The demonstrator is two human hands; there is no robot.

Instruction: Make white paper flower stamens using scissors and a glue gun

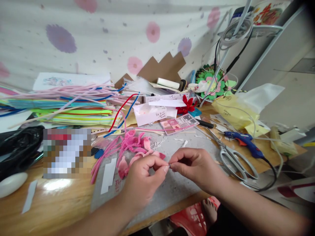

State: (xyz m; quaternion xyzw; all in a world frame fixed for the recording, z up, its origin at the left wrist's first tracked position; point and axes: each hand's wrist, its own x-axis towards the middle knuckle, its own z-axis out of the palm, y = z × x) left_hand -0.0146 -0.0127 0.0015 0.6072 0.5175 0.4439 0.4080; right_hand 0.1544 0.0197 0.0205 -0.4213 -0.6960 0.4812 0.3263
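Observation:
My left hand (149, 178) and my right hand (195, 167) meet over the front of a grey cutting mat (157, 203). Both are closed in a pinch, fingertip to fingertip. A tiny pale bit shows between the tips, too small to name. Just beyond my left hand lie pink petals (123, 167) shaped from fuzzy stems, and a bunch of pink pipe cleaners (105, 157) beside them. White thread-like scraps (158, 144) are on the mat. A pink palette case (178, 124) lies behind my hands.
Scissors (236, 162) and a blue glue gun (246, 142) with its cable lie at right. Stacks of coloured pipe cleaners (73, 113) fill the back left. A black plastic bag (22, 144) is at far left. A yellow bag (233, 113) and green paper flower (211, 82) stand back right.

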